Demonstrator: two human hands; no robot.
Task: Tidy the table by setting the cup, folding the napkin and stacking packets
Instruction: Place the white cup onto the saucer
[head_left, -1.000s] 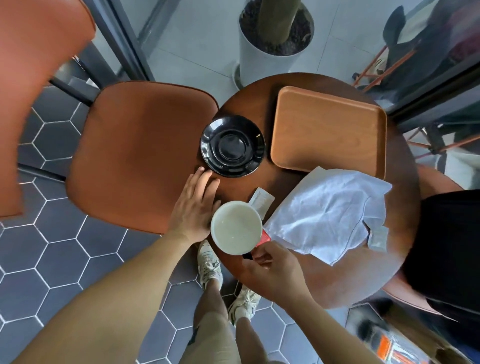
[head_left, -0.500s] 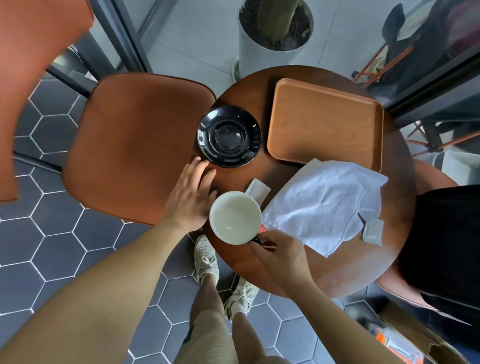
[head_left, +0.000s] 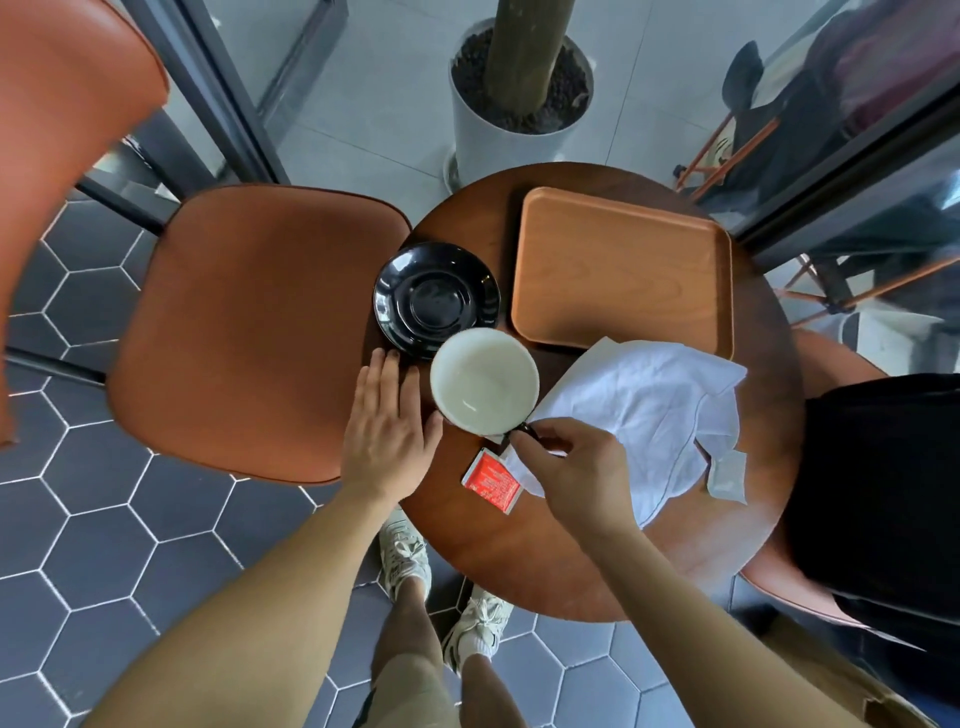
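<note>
Lifted from the table's near-left edge, the cup (head_left: 484, 381) now hangs half over the black saucer (head_left: 435, 299), uncovering 1 red packet (head_left: 491, 480) beside the napkin (head_left: 644, 418). Right hand (head_left: 576, 475) pinches the handle; left hand (head_left: 388, 434) lies flat, open. Judged risk: a thin pinch could tip it, clipping the saucer rim.

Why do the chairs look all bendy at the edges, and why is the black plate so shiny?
Head view: the wide-angle lens curves things near the frame edges, so the orange chair back at left looks stretched and a bit blurred. Same view: the glossy round black saucer shows pale glare along its rim, while the round white cup and the crumpled white cloth napkin near the centre stay sharp.
</note>
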